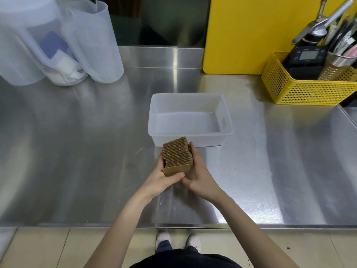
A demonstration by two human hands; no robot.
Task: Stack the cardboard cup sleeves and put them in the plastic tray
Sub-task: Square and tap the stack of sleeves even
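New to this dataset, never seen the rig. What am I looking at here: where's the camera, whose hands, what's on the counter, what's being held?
There is no robot here. A person wears one wide-angle camera on the head, looking forward and down, so you see their own arms reaching in from the bottom edge, plus their shoes on the tiled floor.

The left hand and the right hand together grip a stack of brown cardboard cup sleeves, pressed between them from both sides, just above the steel counter.

Right behind the stack sits a clear plastic tray, with nothing in it; that is where the sleeves are meant to go.

Other items: translucent plastic jugs at the far left, a yellow board leaning at the back, and a yellow perforated basket at the right holding tools and a small digital display.
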